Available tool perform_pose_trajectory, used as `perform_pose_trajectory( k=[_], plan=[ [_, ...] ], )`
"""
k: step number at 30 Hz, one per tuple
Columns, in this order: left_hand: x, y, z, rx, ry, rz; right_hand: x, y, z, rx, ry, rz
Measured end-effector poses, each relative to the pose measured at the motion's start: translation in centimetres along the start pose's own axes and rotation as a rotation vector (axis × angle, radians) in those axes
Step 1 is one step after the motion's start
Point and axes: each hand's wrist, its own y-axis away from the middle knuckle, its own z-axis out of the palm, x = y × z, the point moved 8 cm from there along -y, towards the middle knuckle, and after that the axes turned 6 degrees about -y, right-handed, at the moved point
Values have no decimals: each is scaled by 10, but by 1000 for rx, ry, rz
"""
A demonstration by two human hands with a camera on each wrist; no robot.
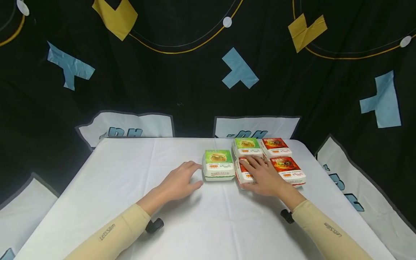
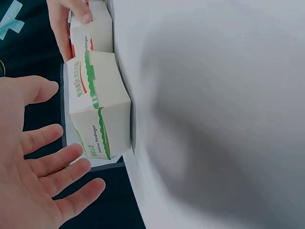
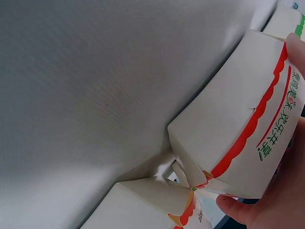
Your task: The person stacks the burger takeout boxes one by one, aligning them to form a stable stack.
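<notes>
A green-and-white hamburger box (image 1: 218, 167) stands on the table at the left end of the group of boxes. Just left of it is my left hand (image 1: 178, 181), its fingers spread and holding nothing; the left wrist view shows a gap between palm and box. My right hand (image 1: 264, 177) grips a red-and-white hamburger box (image 3: 228, 102) from above, with the thumb on its near face and a finger at its right side. Much of that box's top is hidden under the hand in the head view. It stands directly right of the green box.
Behind the gripped box is another green box (image 1: 247, 145). A red box (image 1: 276, 146) stands at the back right, and one more red box (image 1: 288, 169) is right of my right hand. They all stand on a white-covered table (image 1: 208, 224), before a black curtain (image 1: 182, 86).
</notes>
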Motion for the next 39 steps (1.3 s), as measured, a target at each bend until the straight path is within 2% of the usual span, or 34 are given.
perform_pose_trajectory(
  k=[6,15,27,34,39],
  plan=[
    [-2,-19,5,-7,2,-20,1,0,-1,10,-2,-16],
    [1,-42,10,22,47,-36,4,0,-3,16,12,-10],
    [2,-64,31,-44,48,-58,-1,1,1,13,-6,-16],
    [-2,-72,42,-92,111,-98,-5,3,2,22,-13,-29],
    [-2,-78,47,-124,147,-92,-3,3,-1,24,1,-15]
  ],
)
